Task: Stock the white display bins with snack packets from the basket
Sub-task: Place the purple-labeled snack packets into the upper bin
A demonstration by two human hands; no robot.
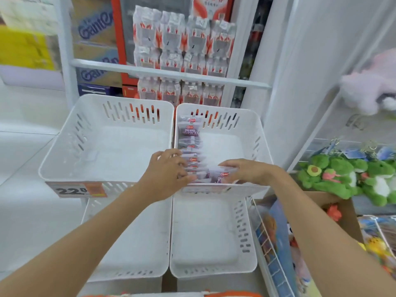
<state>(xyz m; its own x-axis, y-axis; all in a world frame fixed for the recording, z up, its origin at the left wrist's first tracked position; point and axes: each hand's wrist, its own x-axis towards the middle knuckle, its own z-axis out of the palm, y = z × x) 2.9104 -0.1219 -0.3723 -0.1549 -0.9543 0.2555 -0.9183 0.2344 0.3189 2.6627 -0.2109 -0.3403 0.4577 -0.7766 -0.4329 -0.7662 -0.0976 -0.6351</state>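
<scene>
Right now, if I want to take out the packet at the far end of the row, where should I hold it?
Pinch the top edge of the far packet from above. It stands on edge against the bin's left wall, with packets packed close in front, so probably only its top is free.

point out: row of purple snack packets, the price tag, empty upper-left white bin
Row of purple-and-white snack packets (190,137), head view, on the purple print of an upright packet near the back.
Orange-and-white price tag (75,190), head view, on the black digits.
Empty upper-left white slotted plastic bin (111,146), head view, on its bare floor.
</scene>
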